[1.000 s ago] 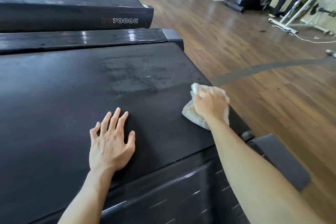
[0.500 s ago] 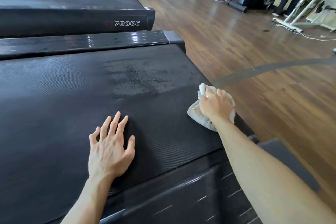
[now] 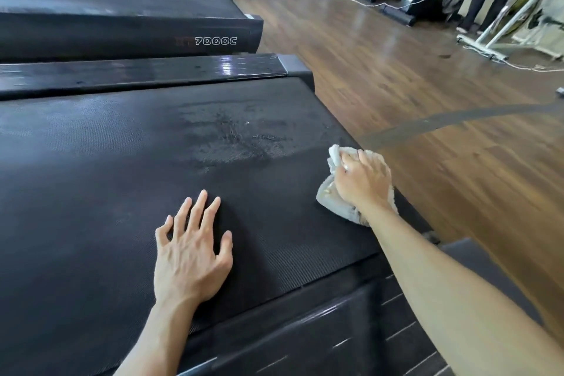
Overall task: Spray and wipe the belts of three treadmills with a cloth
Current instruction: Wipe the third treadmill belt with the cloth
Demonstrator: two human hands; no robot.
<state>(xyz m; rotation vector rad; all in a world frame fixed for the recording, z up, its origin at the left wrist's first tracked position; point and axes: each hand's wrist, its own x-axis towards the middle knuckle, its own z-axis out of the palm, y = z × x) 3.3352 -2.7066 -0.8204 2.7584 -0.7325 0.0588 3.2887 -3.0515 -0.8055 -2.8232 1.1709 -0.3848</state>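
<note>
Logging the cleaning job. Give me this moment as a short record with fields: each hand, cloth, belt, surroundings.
left hand: flat on the belt, fingers spread
right hand: grips the cloth at the belt's rear edge
cloth: whitish, bunched, on the belt
wet patch: mid-belt, beyond the hands, apart from the cloth
next treadmill: marked 7000C
floor: wood, cables along it

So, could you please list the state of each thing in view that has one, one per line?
Nearest treadmill belt: partly wet, with a sprayed patch not yet wiped.
Cloth: bunched up, pressed on the belt near its right edge.
Right hand: gripping the cloth.
Left hand: flat on the belt, fingers spread, holding nothing.
Next treadmill: belt looks dry, though I cannot tell for sure.
</note>
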